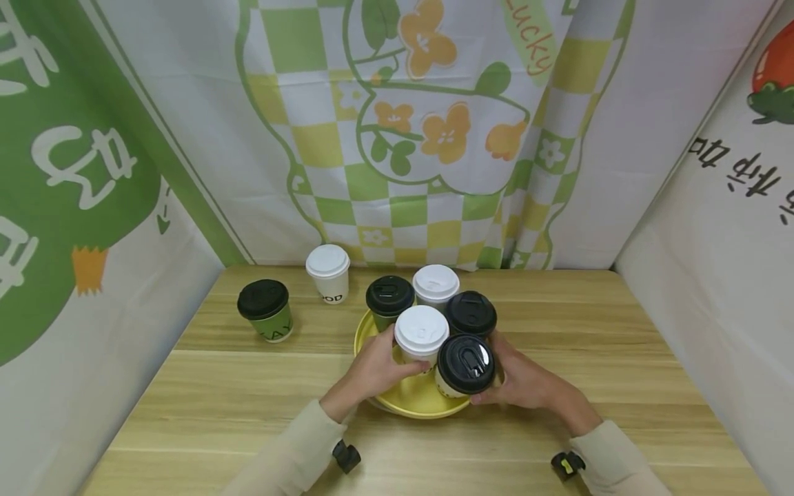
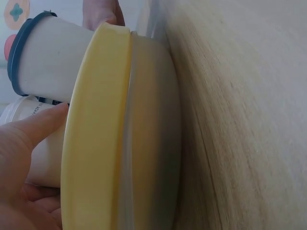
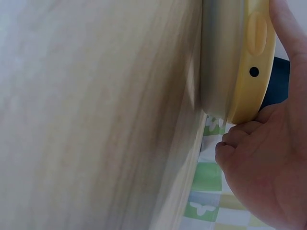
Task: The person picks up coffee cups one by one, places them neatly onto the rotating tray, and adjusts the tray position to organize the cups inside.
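Note:
A yellow round tray [image 1: 414, 399] on a translucent base carries several lidded paper cups. My left hand [image 1: 375, 368] grips a white-lidded paper cup [image 1: 422, 331] at the tray's front, thumb across its near side. Beside it stands a black-lidded paper cup [image 1: 465, 365] with a pale body, and my right hand [image 1: 527, 379] holds it from the right. In the right wrist view, the right hand's curled fingers [image 3: 240, 134] lie at the tray's rim; its grip is partly hidden. Behind are two more black-lidded cups [image 1: 389, 296] [image 1: 471, 313] and another white-lidded cup [image 1: 436, 284].
Left of the tray, a green cup with a black lid [image 1: 267, 310] and a white cup [image 1: 329, 272] stand on the wooden table [image 1: 248, 413]. Patterned curtains [image 1: 403, 227] hang behind the table's back edge, with printed cloth on both sides.

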Demonstrator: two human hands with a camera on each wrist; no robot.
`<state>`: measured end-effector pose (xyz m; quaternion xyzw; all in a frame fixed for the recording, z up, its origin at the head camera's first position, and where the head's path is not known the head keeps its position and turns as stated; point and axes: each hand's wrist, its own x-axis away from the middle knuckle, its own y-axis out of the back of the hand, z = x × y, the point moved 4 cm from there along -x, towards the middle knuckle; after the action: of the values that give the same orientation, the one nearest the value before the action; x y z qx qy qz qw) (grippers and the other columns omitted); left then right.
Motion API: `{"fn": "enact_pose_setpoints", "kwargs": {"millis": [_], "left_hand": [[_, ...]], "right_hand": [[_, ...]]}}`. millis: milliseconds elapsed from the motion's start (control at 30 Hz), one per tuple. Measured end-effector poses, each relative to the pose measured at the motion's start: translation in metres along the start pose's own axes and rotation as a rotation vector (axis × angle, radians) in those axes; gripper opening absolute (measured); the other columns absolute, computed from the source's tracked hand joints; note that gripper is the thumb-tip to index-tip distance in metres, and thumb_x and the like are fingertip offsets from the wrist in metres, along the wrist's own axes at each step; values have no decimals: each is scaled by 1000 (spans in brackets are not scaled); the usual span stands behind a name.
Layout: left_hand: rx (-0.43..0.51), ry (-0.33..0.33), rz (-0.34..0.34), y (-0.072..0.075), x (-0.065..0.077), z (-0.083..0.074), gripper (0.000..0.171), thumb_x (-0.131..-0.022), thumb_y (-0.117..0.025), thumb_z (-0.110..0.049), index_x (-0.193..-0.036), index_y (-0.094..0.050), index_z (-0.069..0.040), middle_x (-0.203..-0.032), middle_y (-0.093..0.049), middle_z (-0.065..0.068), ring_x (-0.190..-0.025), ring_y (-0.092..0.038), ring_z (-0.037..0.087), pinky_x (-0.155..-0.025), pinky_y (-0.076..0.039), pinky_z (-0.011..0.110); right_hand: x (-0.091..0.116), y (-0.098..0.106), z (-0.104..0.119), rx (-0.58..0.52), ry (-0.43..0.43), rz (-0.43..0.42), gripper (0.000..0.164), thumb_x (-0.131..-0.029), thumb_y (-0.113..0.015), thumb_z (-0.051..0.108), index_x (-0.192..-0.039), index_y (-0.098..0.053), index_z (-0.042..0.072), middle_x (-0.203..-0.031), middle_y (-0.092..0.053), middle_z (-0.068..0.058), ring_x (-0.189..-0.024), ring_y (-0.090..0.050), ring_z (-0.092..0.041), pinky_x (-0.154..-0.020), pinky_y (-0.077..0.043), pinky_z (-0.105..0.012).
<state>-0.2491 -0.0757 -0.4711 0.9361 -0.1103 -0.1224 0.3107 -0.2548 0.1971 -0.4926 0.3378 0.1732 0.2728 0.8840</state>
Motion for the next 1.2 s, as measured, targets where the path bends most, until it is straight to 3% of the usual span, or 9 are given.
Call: {"fn": "enact_pose_setpoints", "kwargs": {"millis": [300, 467, 633, 767, 933, 1000, 1200], "left_hand": [[4, 41, 9, 4, 6, 4, 80, -80, -94, -33, -144, -57, -3, -140, -69, 17, -133, -65, 36, -113, -53, 54], [-13, 91, 42, 21, 19, 3, 78, -82, -92, -31, -145, -57, 0, -143, -67, 19, -136, -62, 40, -116, -50, 57], [-37, 103, 44, 63, 43, 0, 79, -90, -85, -31, -153, -49, 1, -151, -60, 22, -141, -57, 43, -119, -46, 59], [-84, 113, -20, 105, 68, 8, 76, -97, -79, -33, -155, -45, 1, -157, -53, 24, -145, -52, 45, -121, -43, 61], [-118, 169, -118, 151, 100, 32, 79, -99, -76, -34, -157, -40, 6, -160, -47, 29, -148, -46, 50, -120, -40, 66], [-129, 205, -146, 166, 109, 44, 81, -100, -75, -34, -158, -36, 8, -161, -44, 32, -148, -44, 53, -120, -39, 67], [-189, 321, -212, 199, 119, 84, 97, -100, -73, -40, -162, -20, 12, -165, -32, 38, -149, -34, 61, -118, -35, 74]], "right_hand": [[-2, -5, -2, -17, 19, 9, 133, -73, -94, 55, -170, -10, 17, -169, -34, -14, -157, -35, -37, -127, -28, -64], [-2, -8, 0, -7, 17, -3, 134, -74, -94, 55, -170, -9, 15, -170, -33, -17, -157, -34, -40, -127, -28, -66], [-1, -11, 5, -1, 7, -6, 138, -75, -93, 55, -171, -2, 18, -173, -27, -20, -159, -29, -41, -128, -25, -65], [4, -11, 10, 20, -20, -4, 141, -74, -93, 57, -171, 3, 21, -175, -22, -21, -160, -26, -41, -128, -24, -64], [20, -3, 12, 53, -99, 29, 142, -78, -92, 53, -170, 11, 21, -178, -5, -21, -162, -17, -42, -129, -20, -61], [27, 2, 12, 65, -137, 38, 141, -79, -91, 52, -170, 11, 20, -177, -6, -23, -162, -18, -43, -129, -21, -61], [24, 15, 5, 87, -134, 1, 136, -81, -90, 51, -171, 8, 19, -175, -12, -29, -159, -23, -51, -126, -25, -68]]}}
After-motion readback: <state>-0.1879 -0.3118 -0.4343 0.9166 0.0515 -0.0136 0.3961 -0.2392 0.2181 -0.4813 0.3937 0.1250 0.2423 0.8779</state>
